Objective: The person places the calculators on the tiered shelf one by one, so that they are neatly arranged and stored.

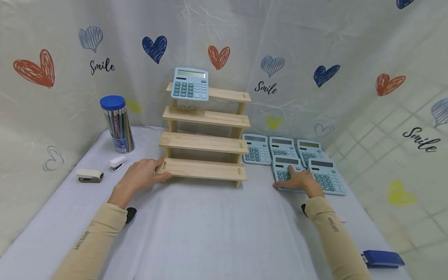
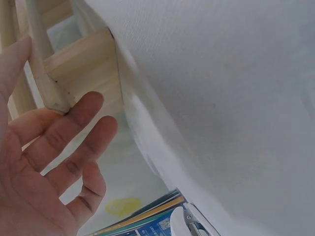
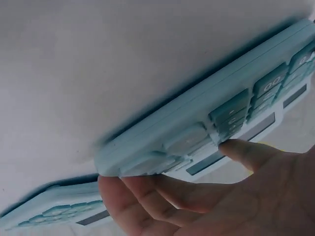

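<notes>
We see the right hand (image 1: 301,181) lying on a light blue calculator (image 1: 287,173) near the right edge of the tabletop (image 1: 210,229). In the right wrist view its fingers (image 3: 147,189) curl round the calculator's near edge with the thumb on the keys, so it grasps that calculator. This one sits in the front row of a cluster of five; beside it, nearer the right edge, lies a second front calculator (image 1: 327,175), and behind them three more calculators (image 1: 281,148) line up toward the back.

To their left, at the middle back of the tabletop, stands a wooden stepped shelf (image 1: 204,136) with four tiers. On its top tier a sixth calculator (image 1: 190,84) leans upright. Our left hand (image 1: 143,175) rests against the left end of the bottom tier, fingers straight and relaxed, touching the wood without clasping it.

Toward the back left corner stands a pencil tub (image 1: 117,124) with a blue lid, and nearer the left edge lie two staplers (image 1: 105,170). A dark blue stapler (image 1: 382,259) lies by the front right corner.
</notes>
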Demonstrator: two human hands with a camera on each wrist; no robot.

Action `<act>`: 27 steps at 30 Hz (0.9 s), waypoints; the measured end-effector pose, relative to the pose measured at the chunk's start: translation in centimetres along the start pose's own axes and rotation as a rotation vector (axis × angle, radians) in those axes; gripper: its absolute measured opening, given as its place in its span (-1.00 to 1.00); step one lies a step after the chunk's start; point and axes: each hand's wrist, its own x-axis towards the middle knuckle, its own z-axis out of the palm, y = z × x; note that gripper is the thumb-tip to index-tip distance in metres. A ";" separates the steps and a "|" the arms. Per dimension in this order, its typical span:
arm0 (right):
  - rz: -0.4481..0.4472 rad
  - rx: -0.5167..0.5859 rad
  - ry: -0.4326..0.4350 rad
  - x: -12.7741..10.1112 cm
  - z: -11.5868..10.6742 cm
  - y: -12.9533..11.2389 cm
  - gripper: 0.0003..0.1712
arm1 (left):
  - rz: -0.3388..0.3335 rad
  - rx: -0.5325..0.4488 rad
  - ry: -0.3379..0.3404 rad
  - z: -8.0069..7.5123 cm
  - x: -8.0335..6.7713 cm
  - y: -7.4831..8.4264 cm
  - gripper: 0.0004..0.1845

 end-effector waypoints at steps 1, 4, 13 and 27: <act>-0.005 -0.006 0.006 0.0 0.0 -0.1 0.50 | 0.001 0.000 0.001 0.0 0.0 0.0 -0.18; -0.024 -0.001 0.032 0.0 0.1 -0.2 0.47 | 0.000 -0.005 -0.002 0.1 0.0 0.0 -0.18; -0.118 0.013 0.130 -0.3 -1.0 -0.2 0.28 | -0.002 0.010 -0.005 0.1 0.2 0.1 -0.20; -0.176 0.024 0.341 -2.8 -6.5 -2.6 0.16 | -0.002 0.002 0.002 0.1 -0.1 0.1 -0.18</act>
